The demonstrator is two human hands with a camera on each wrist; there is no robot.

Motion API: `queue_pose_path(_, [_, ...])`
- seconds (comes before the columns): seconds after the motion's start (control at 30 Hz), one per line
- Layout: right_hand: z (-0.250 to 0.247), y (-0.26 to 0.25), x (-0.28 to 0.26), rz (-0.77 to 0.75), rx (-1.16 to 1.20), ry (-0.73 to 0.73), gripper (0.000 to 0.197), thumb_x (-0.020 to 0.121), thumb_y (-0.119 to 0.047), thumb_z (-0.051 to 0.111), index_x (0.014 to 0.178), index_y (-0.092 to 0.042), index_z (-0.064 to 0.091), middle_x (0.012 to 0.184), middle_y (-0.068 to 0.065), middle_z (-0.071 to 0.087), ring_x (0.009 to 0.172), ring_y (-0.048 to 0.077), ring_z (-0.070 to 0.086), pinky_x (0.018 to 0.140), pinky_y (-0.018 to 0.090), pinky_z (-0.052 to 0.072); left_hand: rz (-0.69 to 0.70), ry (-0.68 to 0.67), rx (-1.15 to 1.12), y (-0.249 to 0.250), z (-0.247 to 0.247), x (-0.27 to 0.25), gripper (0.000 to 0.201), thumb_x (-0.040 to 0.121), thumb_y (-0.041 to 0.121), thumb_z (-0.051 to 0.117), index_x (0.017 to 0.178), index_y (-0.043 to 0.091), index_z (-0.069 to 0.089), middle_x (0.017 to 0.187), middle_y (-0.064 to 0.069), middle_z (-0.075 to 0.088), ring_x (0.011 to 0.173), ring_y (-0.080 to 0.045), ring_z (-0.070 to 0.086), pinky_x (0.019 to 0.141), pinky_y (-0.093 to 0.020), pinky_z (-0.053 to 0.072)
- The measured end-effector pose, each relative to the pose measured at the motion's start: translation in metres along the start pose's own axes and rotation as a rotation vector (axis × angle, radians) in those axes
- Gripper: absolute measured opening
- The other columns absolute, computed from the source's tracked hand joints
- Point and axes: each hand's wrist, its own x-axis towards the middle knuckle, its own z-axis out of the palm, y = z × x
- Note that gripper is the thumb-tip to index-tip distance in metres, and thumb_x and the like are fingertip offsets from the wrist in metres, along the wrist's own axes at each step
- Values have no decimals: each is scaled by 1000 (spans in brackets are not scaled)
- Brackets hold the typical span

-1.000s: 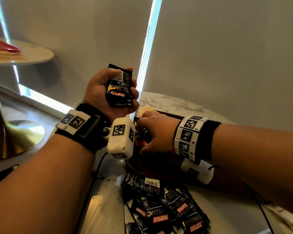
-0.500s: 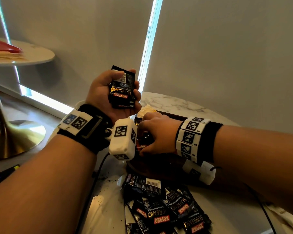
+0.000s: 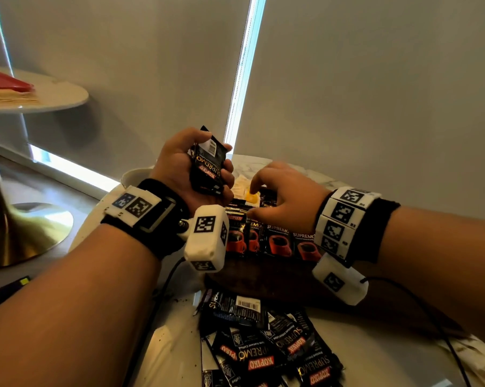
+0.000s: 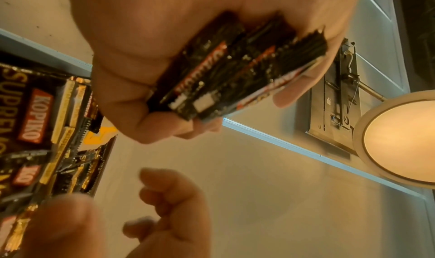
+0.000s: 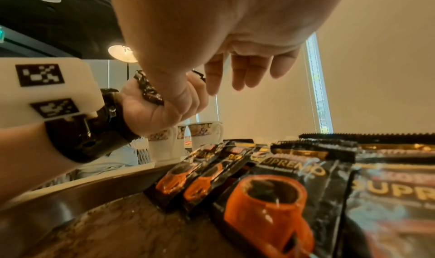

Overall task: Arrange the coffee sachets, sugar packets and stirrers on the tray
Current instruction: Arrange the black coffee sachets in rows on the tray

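My left hand (image 3: 216,157) is raised above the table and grips a stack of black Kopiko coffee sachets (image 3: 206,174); the left wrist view shows the stack (image 4: 235,72) edge on. My right hand (image 3: 254,201) hovers over a row of coffee sachets (image 3: 275,238) lying side by side on the dark wooden tray (image 3: 263,277). Its fingers (image 5: 237,72) hang loose and hold nothing. Pale and yellow sugar packets (image 3: 245,189) lie at the far end of the tray. No stirrers are visible.
A loose pile of sachets (image 3: 263,350) lies on the marble table near me, among dark crumbs. Patterned white cups (image 5: 204,131) stand beyond the tray's left rim. A cable (image 3: 157,303) runs across the table. A side table (image 3: 40,93) stands at far left.
My right hand has lifted off the tray and shifted right, uncovering the row of sachets. My left hand has tilted its stack slightly and stayed raised.
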Motion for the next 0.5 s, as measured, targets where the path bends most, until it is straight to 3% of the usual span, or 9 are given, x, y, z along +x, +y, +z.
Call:
queue_pose_path(0.13, [-7,5,-5,-3,86,148,43,84,-44,73,120,-30,54,117,-14,43,110,7,45,92,23,42,-11,64,17,-7,2,2,56,70,35,57,121,13,58,87,-6,56,67,-17,54,64,-31,43])
queue_pose_path(0.23, [-13,5,-9,-49,141,227,49,82,-41,76,123,-29,52,118,-14,43,111,6,45,88,20,39,14,92,66,-11,6,5,49,79,27,52,125,13,59,89,-12,63,68,-23,64,65,-33,53])
queue_pose_path(0.37, [-16,-2,-14,-188,109,193,68,80,-42,78,139,-31,47,133,-16,42,124,2,38,101,24,36,48,57,189,-14,12,5,39,97,17,47,135,11,55,101,-18,70,82,-31,74,65,-43,61])
queue_pose_path(0.5, [-11,-4,-15,-254,22,184,58,88,-35,73,141,-36,52,147,-10,46,135,7,36,110,31,35,-7,7,255,-14,14,2,27,98,21,50,119,8,60,84,-11,70,69,-22,72,60,-34,61])
